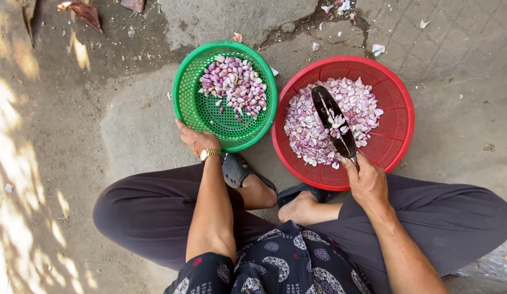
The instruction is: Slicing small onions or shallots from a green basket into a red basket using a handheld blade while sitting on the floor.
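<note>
My left hand clamps the green basket at its near rim; my right hand grips the knife, blade over the red basket at right.

dark knife over red basket; green basket tilted.

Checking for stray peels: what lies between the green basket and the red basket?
In the head view, only a narrow strip of bare concrete ground separates the green basket from the red basket; one white scrap lies at its upper end.
</note>
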